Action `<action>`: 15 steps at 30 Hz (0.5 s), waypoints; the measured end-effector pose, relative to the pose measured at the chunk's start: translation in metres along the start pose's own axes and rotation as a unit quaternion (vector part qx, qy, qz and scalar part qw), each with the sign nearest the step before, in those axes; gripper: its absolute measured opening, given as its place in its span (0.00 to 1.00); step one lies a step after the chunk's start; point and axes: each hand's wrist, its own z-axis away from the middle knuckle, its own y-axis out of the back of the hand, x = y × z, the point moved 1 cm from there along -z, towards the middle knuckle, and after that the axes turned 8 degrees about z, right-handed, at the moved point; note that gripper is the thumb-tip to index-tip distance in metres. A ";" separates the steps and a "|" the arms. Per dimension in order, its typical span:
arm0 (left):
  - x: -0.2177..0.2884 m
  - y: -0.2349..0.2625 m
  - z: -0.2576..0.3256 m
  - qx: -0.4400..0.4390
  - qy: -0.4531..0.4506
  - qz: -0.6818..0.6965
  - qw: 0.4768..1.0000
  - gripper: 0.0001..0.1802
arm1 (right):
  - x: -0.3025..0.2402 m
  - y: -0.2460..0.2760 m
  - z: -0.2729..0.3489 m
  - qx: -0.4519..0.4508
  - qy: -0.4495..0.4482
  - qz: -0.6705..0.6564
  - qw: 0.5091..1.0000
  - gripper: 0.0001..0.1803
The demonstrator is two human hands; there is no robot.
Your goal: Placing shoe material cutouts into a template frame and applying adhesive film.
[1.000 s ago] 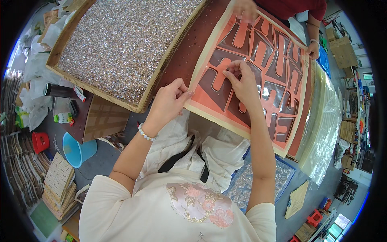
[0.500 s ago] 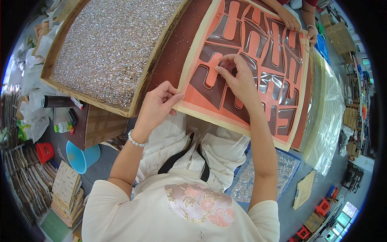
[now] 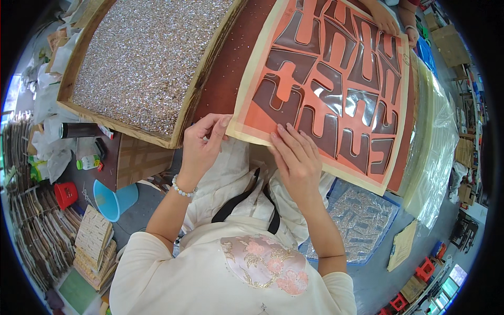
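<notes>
A coral-red sheet [image 3: 257, 116] with a cream border lies tilted before me, with many dark, glossy cut-out shapes across it. My left hand [image 3: 202, 144] is closed beside its near left corner, thumb and forefinger together; whether they pinch anything is hidden. My right hand [image 3: 298, 160] lies with outstretched fingers across the near border, its thumb at the sheet's edge. At the far right corner, another person's hand [image 3: 386, 22] rests on the sheet, and that person's second hand [image 3: 410, 32] is beside it.
To the left stands a wooden tray [image 3: 185, 113] full of glittering flakes, on a reddish-brown table [image 3: 218, 86]. Clear plastic sheeting [image 3: 428, 157] lies at the right. Below are a blue bucket [image 3: 116, 202], a red bucket [image 3: 65, 194] and a blue-edged sheet with glittery shapes [image 3: 362, 223].
My right hand has left the middle of the sheet, drawn toward me and flattened onto the near border. My left thumb has lifted off the corner border. The sheet has shifted slightly in view.
</notes>
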 end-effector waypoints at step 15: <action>-0.016 -0.004 0.023 -0.077 -0.275 -0.258 0.923 0.27 | -0.007 0.009 -0.007 0.020 -0.111 -0.115 0.987 0.05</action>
